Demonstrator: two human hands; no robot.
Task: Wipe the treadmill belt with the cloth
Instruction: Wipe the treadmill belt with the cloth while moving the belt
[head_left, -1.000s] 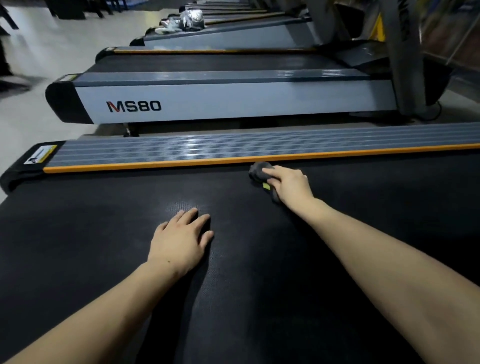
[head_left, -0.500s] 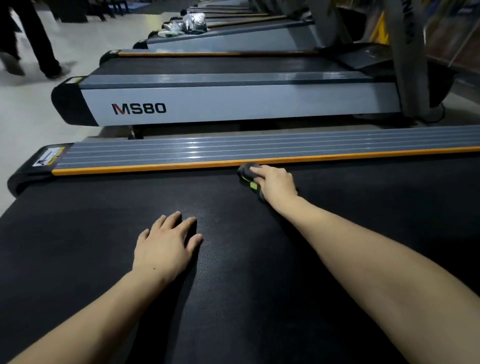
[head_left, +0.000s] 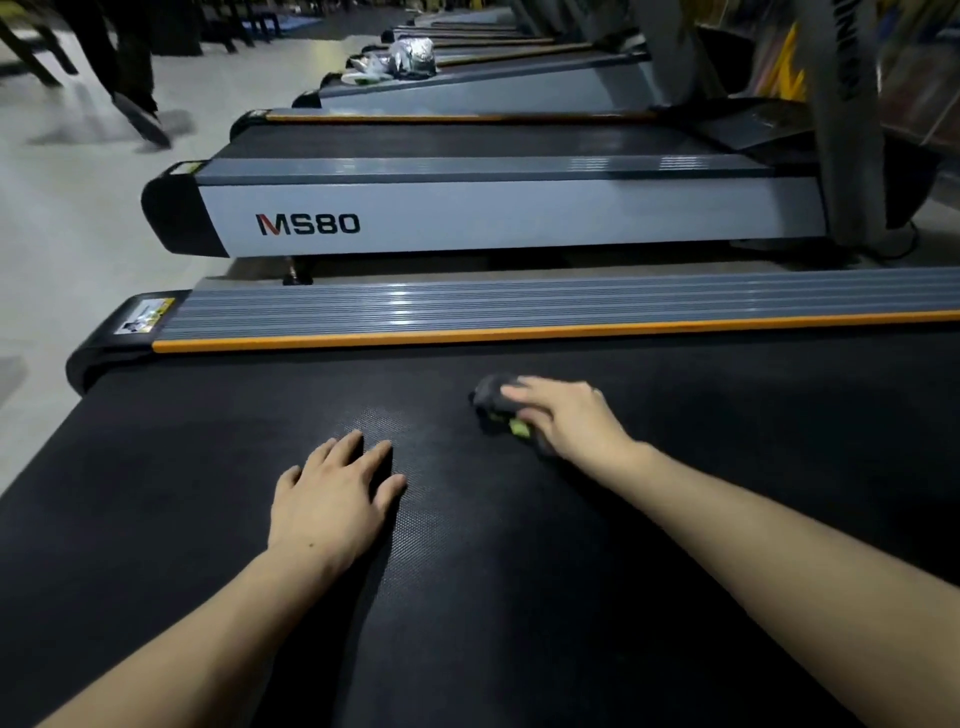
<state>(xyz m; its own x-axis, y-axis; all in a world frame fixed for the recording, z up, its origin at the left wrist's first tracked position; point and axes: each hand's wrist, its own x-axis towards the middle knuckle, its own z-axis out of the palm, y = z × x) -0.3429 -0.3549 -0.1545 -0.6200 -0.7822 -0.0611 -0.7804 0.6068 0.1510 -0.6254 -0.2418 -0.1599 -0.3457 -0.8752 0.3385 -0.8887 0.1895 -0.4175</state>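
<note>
My right hand (head_left: 566, 415) presses the bunched cloth (head_left: 493, 397) at one o'clock to rub the belt (head_left: 519, 571), while my left hand (head_left: 332, 499), fingers flat and spread, steadies me.

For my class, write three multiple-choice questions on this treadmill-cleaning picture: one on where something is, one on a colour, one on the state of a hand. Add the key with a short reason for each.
1. Where is the cloth?
A. on the black belt, under the right hand
B. on the grey side rail
C. on the floor

2. What colour is the strip along the belt's far edge?
A. blue
B. orange
C. white

3. How is the left hand?
A. gripping the cloth
B. raised in the air
C. flat on the belt, holding nothing

Key:
1 A: the dark cloth lies on the belt beneath the right hand, short of the side rail.
2 B: the strip between rail and belt is orange.
3 C: the left hand rests palm down, fingers straight.
</note>
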